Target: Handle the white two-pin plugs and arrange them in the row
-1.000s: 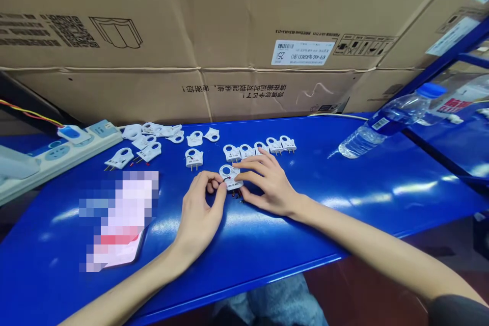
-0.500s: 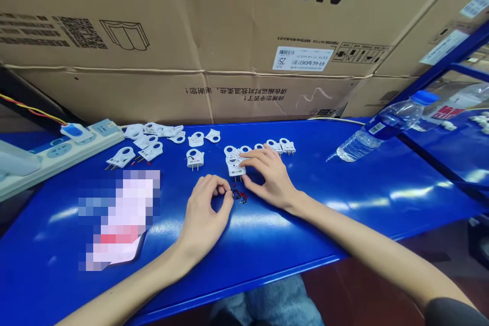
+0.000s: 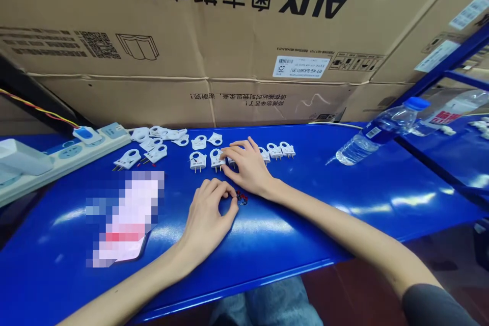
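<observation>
My right hand (image 3: 248, 165) reaches over a row of white two-pin plugs with ring-shaped tops, and its thumb and fingertips grip the edge of one white plug (image 3: 217, 159) that rests on the blue table. Its palm and fingers partly cover others in the row. Lower and to the left, my left hand (image 3: 211, 208) is closed, thumb against forefinger; whatever sits in that pinch is too small to make out. Those fingertips are beside a little pile of red and black parts (image 3: 242, 197). Just left of the gripped plug stands another white plug (image 3: 197, 161).
White plug pieces (image 3: 164, 133) lie in a loose cluster at the back left, near a power strip (image 3: 72, 150). A phone (image 3: 130, 224), mostly blurred out, lies at left. At right a water bottle (image 3: 376, 132) leans over. Behind rises a large cardboard box (image 3: 237, 51).
My right hand has moved left with the plug, which now stands beside the left-hand plug in the row. My left hand stays pinched close to the small parts. The view has tilted slightly.
</observation>
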Demonstrator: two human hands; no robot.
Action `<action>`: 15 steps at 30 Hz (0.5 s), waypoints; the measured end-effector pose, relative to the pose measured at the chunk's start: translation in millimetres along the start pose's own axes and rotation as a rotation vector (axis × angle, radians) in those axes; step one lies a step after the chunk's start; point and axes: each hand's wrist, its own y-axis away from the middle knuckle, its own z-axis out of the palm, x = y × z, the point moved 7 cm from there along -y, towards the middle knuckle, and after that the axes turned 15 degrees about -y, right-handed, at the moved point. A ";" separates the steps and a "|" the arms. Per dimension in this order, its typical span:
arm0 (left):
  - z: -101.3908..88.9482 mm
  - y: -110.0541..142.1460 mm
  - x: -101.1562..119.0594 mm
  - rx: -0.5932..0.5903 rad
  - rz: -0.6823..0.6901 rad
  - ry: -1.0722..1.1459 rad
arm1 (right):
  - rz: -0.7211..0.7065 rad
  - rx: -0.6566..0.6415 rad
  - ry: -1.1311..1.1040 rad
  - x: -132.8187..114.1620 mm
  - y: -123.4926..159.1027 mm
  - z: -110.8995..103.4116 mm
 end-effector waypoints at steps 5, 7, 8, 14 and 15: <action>2.2 2.0 -1.3 -0.010 0.003 -0.040 | 0.044 -0.022 0.000 6.6 -4.0 4.2; 3.3 2.8 -2.0 -0.007 0.002 -0.051 | 0.044 -0.015 -0.004 4.2 -5.1 1.8; 3.6 3.1 -2.1 -0.004 0.003 -0.052 | 0.037 -0.011 -0.009 2.1 -6.3 0.6; -0.5 2.9 -1.3 0.036 -0.006 -0.020 | -0.104 -0.084 0.003 -11.9 -22.9 11.5; -2.0 2.6 -1.1 0.047 -0.010 -0.011 | -0.121 -0.106 0.013 -12.0 -26.1 16.8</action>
